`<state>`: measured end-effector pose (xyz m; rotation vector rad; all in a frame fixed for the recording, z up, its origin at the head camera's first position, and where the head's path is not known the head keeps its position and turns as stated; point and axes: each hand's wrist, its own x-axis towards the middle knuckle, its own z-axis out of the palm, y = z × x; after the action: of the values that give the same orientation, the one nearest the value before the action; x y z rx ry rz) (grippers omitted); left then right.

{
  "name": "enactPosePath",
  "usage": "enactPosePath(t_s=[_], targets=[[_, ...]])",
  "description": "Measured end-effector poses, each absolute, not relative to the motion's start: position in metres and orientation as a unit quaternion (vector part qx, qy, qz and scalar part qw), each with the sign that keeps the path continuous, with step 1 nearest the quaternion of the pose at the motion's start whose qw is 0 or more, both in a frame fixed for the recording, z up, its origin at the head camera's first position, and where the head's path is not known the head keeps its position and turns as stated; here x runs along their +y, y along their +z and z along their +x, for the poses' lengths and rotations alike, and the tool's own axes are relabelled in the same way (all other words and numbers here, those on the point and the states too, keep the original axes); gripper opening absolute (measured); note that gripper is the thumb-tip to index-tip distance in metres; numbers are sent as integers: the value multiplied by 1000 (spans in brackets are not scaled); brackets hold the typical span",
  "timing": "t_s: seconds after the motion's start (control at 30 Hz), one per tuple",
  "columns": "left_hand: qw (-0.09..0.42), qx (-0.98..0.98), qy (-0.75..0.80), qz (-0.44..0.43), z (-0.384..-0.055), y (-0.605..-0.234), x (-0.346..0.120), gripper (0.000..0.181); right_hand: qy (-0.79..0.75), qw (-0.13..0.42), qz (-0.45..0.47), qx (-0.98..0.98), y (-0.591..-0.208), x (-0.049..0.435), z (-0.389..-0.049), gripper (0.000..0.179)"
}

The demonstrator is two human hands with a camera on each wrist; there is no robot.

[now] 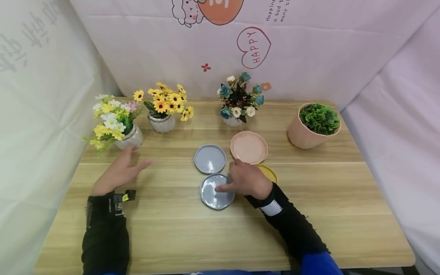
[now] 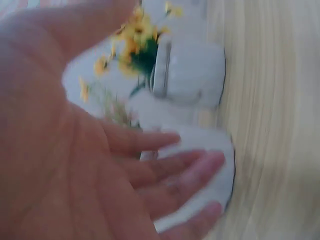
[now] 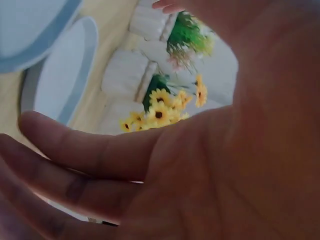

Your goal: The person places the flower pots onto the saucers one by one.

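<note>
My left hand (image 1: 118,173), its fingers extended, is close to a ribbed white pot (image 1: 132,137) of white and yellow artificial flowers (image 1: 109,121). In the left wrist view the fingers pass in front of a white pot (image 2: 200,185); whether they touch it I cannot tell. My right hand (image 1: 249,179) hovers low among saucers, thumb out over the nearer blue-grey saucer (image 1: 213,198). Its loosely bent fingers hold nothing in the right wrist view. Beyond lie another blue-grey saucer (image 1: 210,158) and a pink saucer (image 1: 249,147). The hand partly hides a yellow saucer (image 1: 269,172).
Behind the saucers stand a pot of yellow sunflowers (image 1: 168,100) and a pot of blue and white roses (image 1: 239,97). A pink pot (image 1: 304,133) with a green plant (image 1: 319,118) is at the right rear. Printed white cloth (image 1: 154,46) surrounds the wooden table (image 1: 172,240).
</note>
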<state>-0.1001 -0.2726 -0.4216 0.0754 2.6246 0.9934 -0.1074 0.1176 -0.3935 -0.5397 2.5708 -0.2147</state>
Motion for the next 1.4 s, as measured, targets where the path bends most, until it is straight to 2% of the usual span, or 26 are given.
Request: enactPosePath(t_s=[0.1, 0.17, 0.37, 0.57, 0.63, 0.73, 0.93, 1.17, 1.4], targets=[[149, 918, 368, 6, -103, -426, -289, 99, -64, 259, -199, 943, -400, 115, -103, 77], [146, 914, 378, -19, -106, -429, -297, 102, -47, 257, -199, 944, -403, 113, -100, 86], [185, 901, 368, -137, -121, -438, -313, 116, -39, 233, -201, 951, -414, 106, -89, 106], [192, 884, 369, -211, -134, -455, -316, 126, -43, 215, -216, 951, -423, 99, -80, 111], [175, 872, 395, -231, -136, -461, -314, 126, -36, 212, -222, 951, -426, 96, -79, 109], [121, 853, 441, -253, -139, -468, -309, 123, -26, 207, -234, 949, -429, 93, -79, 106], [33, 834, 486, -259, -143, -471, -300, 116, -33, 198, -244, 949, -434, 91, -87, 109], [0, 819, 509, -264, -152, -469, -294, 116, -64, 153, -252, 953, -440, 90, -104, 113], [-8, 805, 520, -285, -153, -467, -293, 111, -74, 101, -263, 957, -446, 86, -114, 109]])
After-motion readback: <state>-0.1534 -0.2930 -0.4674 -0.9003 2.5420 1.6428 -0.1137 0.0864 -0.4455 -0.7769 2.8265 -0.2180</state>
